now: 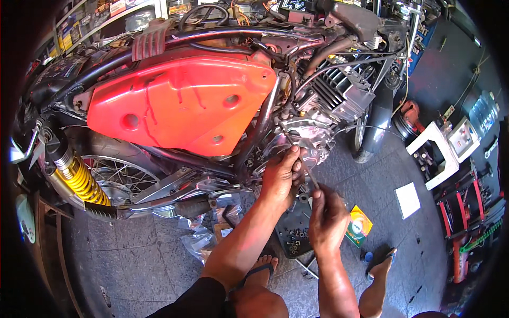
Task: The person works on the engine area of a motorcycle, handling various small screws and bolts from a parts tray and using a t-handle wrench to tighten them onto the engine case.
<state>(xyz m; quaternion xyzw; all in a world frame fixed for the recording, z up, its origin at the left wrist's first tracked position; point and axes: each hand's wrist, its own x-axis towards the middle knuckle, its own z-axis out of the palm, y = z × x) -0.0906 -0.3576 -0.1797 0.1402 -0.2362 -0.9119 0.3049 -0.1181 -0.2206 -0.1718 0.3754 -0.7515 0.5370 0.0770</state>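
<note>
My left hand [280, 180] is closed in a pinch just below the motorcycle's engine [313, 132]. My right hand [328, 220] is lower and to the right, its thumb and fingers pinched together. A thin, dark rod-like piece [312, 177] runs slantwise between the two hands; its exact kind cannot be made out. Both hands seem to grip it, one near each end. Under them lies a black tray [289, 217] with many small bolts and nuts in it. The motorcycle stands across the view, with a red side panel [180, 106] left of the engine.
A yellow shock spring [87, 180] and rear wheel are at the left. Plastic bags [200, 241] and a yellow-green packet [359, 225] lie on the tiled floor beside the tray. A white sheet [407, 200], a white stand [435, 153] and a red-black rack [458, 209] are at the right.
</note>
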